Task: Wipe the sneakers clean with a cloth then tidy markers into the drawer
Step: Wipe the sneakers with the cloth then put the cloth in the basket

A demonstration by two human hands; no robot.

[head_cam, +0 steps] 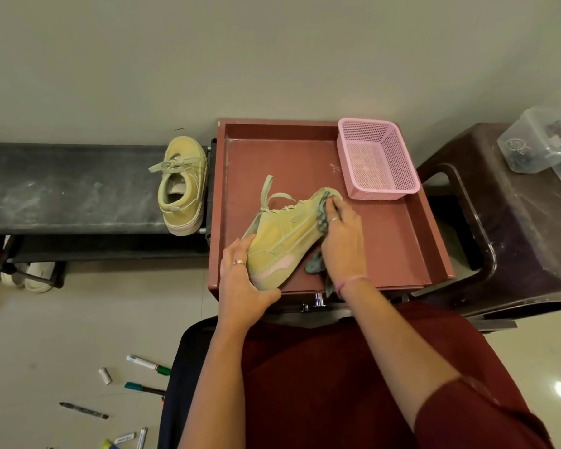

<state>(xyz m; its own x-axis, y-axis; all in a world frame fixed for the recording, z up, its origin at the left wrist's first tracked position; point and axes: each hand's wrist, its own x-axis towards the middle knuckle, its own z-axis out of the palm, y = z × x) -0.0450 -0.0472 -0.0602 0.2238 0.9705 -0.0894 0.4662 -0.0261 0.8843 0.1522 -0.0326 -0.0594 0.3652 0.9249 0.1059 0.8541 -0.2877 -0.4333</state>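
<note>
A yellow-green sneaker (282,238) lies on its side on the red-brown tray top (395,241) of a drawer unit. My left hand (243,286) grips its heel end. At the toe, my right hand (342,238) presses a grey-green cloth (321,215) against the shoe; part of the cloth hangs out below my palm. A second matching sneaker (183,186) stands upright on the black shoe rack (62,189) to the left. Several markers (146,364) lie scattered on the floor at the lower left. Chrome drawer knobs (318,299) show under the tray's front edge.
An empty pink mesh basket (376,160) sits in the tray's back right corner. A dark plastic stool (512,228) with clear plastic boxes (541,140) stands to the right. White sandals (36,277) lie under the rack. A beige wall runs behind everything.
</note>
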